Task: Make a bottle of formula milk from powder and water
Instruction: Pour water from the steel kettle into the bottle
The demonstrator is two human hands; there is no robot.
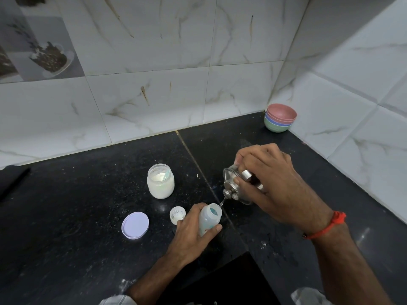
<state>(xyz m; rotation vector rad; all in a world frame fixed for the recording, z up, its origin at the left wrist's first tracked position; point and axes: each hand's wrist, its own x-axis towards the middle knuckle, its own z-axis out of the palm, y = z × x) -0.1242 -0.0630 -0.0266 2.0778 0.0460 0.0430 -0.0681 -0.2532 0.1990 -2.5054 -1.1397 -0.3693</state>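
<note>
A small translucent baby bottle (209, 217) stands open on the black counter, tilted slightly, with my left hand (193, 230) wrapped around its body. My right hand (273, 179) holds a small steel kettle (236, 187) tipped down to the left, thumb pressing on its lid. A thin stream of water runs from the spout into the bottle's mouth. Behind the bottle stands an open glass jar of white powder (160, 181) with a scoop inside. The jar's lilac lid (135, 225) lies flat at the front left. The bottle's white cap (177, 214) rests beside my left hand.
A stack of coloured bowls (280, 117) sits in the back right corner against the tiled walls. The counter (77, 205) has an inward cut-out edge just below my left wrist. White powder specks lie scattered near that edge.
</note>
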